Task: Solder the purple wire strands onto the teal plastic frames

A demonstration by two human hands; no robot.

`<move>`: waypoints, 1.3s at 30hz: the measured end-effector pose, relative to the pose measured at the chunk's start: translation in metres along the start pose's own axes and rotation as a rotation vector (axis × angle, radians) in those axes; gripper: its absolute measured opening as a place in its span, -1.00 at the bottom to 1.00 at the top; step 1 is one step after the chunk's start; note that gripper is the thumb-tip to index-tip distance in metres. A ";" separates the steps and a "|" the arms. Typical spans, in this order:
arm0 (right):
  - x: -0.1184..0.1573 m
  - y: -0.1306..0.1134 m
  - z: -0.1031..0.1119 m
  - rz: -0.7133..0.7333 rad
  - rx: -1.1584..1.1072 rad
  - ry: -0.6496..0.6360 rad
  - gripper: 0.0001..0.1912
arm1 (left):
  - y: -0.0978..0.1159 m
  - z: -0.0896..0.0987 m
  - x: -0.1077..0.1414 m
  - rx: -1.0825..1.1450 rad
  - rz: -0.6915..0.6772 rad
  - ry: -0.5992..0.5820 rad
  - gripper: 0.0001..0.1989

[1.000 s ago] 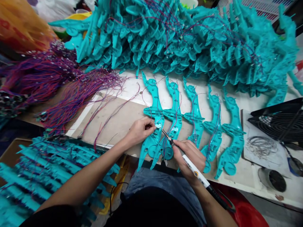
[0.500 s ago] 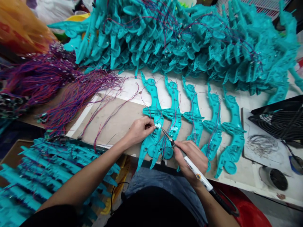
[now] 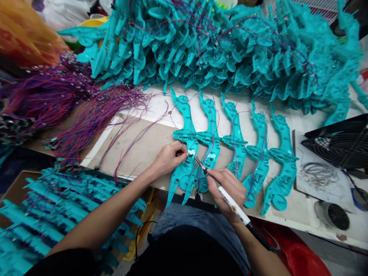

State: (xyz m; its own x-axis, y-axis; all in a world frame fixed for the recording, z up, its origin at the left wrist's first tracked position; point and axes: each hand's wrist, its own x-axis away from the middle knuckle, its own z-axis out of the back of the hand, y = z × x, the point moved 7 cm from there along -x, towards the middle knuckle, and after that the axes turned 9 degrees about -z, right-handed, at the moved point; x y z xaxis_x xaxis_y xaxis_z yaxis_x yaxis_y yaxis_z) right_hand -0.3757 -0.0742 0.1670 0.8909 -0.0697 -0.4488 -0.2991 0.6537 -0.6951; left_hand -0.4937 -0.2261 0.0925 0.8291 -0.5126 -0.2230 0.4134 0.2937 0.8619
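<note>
Several teal plastic parts lie side by side on the table. Over the leftmost teal part (image 3: pixel 188 120), my left hand (image 3: pixel 172 155) is closed in a pinch at its middle; what the fingertips hold is too small to make out. My right hand (image 3: pixel 228 188) grips a white soldering iron (image 3: pixel 233 206) like a pen. The iron's metal tip points left and reaches the leftmost part, just beside my left fingertips. Thin red and blue wires run along the second teal part (image 3: pixel 211 119) and the others to its right.
A large heap of teal parts (image 3: pixel 218 50) fills the back. Bundled wires (image 3: pixel 80 122) lie at the left, above another teal stack (image 3: pixel 57 214). At the right are a black fan (image 3: pixel 342 142), a board with coiled wire (image 3: pixel 317 176) and a small round container (image 3: pixel 333 216).
My right hand and the soldering iron have moved left, bringing the tip onto the leftmost teal part near my left fingertips. My left hand has stayed in place.
</note>
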 end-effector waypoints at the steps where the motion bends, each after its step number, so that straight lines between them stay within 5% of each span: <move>1: 0.000 0.000 0.000 -0.005 -0.003 -0.001 -0.72 | 0.000 0.000 0.000 -0.001 -0.001 0.002 -0.93; 24: 0.005 -0.008 0.028 -0.055 -0.016 0.111 -0.69 | 0.003 0.000 0.001 0.004 -0.002 0.040 -0.92; 30: 0.005 -0.009 0.026 -0.077 -0.045 0.094 -0.69 | 0.009 0.010 0.008 0.116 -0.001 0.147 -0.92; 39: 0.009 -0.012 0.007 -0.074 -0.082 -0.075 -0.74 | 0.008 0.004 0.024 0.149 -0.027 -0.092 -0.92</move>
State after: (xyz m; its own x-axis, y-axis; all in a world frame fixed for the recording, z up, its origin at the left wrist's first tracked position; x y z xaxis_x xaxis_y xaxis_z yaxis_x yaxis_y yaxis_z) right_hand -0.3617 -0.0771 0.1753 0.9337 -0.0567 -0.3537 -0.2560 0.5850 -0.7696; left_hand -0.4725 -0.2396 0.0961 0.7778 -0.5922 -0.2103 0.3692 0.1597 0.9155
